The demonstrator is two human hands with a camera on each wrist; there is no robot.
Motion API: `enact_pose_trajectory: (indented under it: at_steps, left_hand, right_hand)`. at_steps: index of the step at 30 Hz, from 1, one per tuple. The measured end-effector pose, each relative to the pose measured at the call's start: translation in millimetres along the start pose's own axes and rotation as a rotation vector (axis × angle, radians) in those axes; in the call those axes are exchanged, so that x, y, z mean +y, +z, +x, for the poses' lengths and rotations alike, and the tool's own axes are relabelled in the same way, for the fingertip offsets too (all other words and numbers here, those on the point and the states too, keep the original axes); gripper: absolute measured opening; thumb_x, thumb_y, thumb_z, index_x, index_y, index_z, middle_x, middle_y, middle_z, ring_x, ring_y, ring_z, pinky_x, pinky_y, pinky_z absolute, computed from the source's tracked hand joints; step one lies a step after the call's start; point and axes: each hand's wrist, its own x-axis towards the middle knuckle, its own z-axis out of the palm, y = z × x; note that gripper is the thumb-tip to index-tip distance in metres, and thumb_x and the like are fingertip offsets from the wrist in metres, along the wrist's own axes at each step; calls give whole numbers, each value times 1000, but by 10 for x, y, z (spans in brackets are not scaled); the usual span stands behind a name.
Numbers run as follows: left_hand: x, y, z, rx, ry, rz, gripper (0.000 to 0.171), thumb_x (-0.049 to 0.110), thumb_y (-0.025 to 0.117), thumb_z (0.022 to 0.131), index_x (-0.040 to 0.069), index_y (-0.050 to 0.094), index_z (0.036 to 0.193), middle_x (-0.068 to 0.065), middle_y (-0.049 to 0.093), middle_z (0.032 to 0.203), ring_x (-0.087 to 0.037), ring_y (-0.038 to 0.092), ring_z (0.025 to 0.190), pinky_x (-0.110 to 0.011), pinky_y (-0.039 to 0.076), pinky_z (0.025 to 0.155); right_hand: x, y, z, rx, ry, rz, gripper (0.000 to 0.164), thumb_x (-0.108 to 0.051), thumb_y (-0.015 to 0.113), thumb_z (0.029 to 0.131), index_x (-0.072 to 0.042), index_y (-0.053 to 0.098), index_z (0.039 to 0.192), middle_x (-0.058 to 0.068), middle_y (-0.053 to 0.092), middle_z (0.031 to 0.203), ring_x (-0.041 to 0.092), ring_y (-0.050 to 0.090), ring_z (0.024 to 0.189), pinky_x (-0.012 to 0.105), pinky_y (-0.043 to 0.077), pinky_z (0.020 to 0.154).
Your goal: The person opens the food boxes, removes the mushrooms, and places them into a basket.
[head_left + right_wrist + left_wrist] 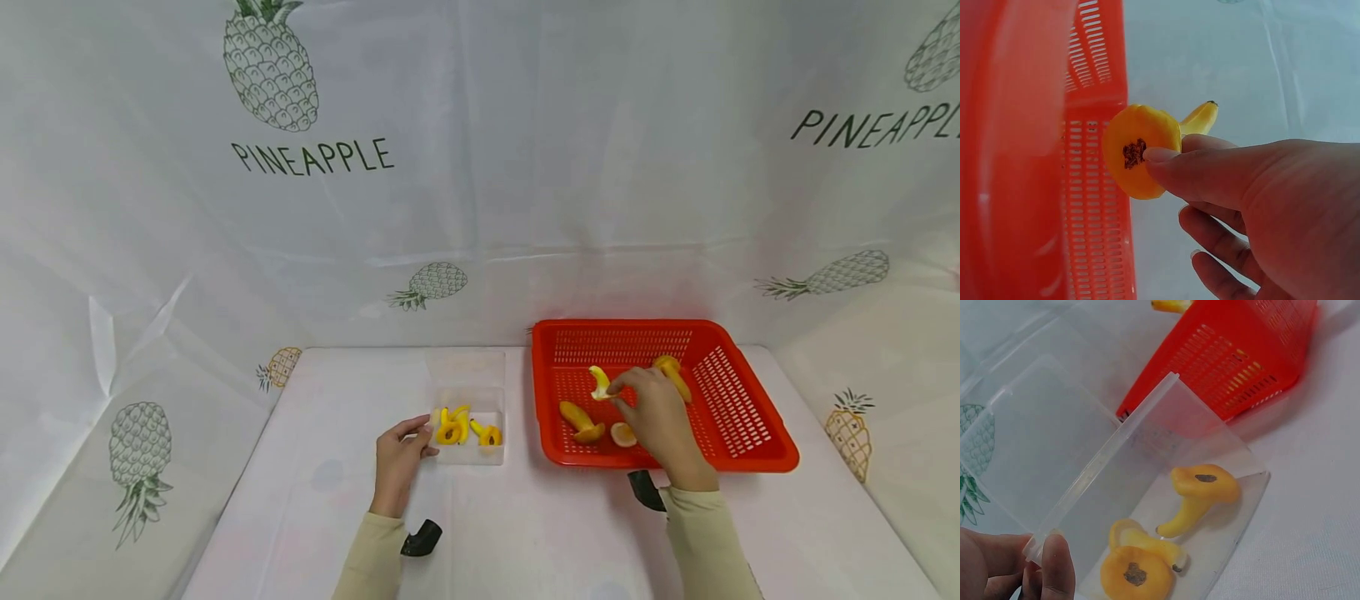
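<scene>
My right hand (663,421) pinches a small yellow mushroom (1124,134) over the red basket (622,323). In the right wrist view the thumb presses its round cap beside a dark centre, and the pale yellow stem points away from me. With thumb and fingers, my left hand (1004,565) grips the rim at one corner of a clear plastic box (465,457). Several yellow mushrooms lie in that box, among them one with an orange cap (1225,485) and a curved stem. Its clear lid (1029,419) is swung back.
Inside the basket are larger tan-orange mushrooms (576,416), a pale round-capped one (622,434) and another (675,379) partly behind my right hand. The basket stands right of the box on the white table (330,500). A pineapple-print sheet (525,183) hangs behind and along the sides.
</scene>
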Motion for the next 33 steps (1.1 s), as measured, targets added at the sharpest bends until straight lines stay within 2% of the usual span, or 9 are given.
enact_pose_trajectory:
  at_steps: [12,19,24,29,33]
  left_hand:
    - [25,3,-25,4,-8,9,31,3,68,103,-12,68,129,-17,60,111,-14,60,71,-24,64,67]
    - [13,7,-19,7,-11,7,29,2,67,103,-12,68,128,-18,60,111,-15,60,72,-24,64,67]
    - [11,7,-14,1,-8,5,29,1,66,103,-13,68,128,-18,60,111,-15,60,71,-24,64,66]
    - [26,6,-17,-7,-8,0,30,3,67,103,-12,68,129,-17,60,111,-15,61,71,-24,63,66]
    - [17,-5,-9,-11,-6,1,31,4,67,103,-12,67,130,-15,61,110,-15,61,70,-25,64,66]
  right_hand:
    - [87,61,2,-31,30,-13,19,11,86,79,-2,76,89,15,75,94,37,62,91,52,59,80]
    - [110,60,5,-41,41,-19,22,8,89,77,-5,73,84,15,73,92,37,59,91,51,56,80]
    - [121,46,3,-58,46,-16,20,6,89,78,-4,74,87,15,74,93,36,59,90,52,55,80]
    - [70,48,-13,-58,30,3,19,6,89,79,-3,75,89,15,74,92,36,60,88,50,56,78]
    - [-52,106,-15,-57,-19,19,19,5,89,79,-3,75,89,13,75,93,32,60,87,47,56,77]
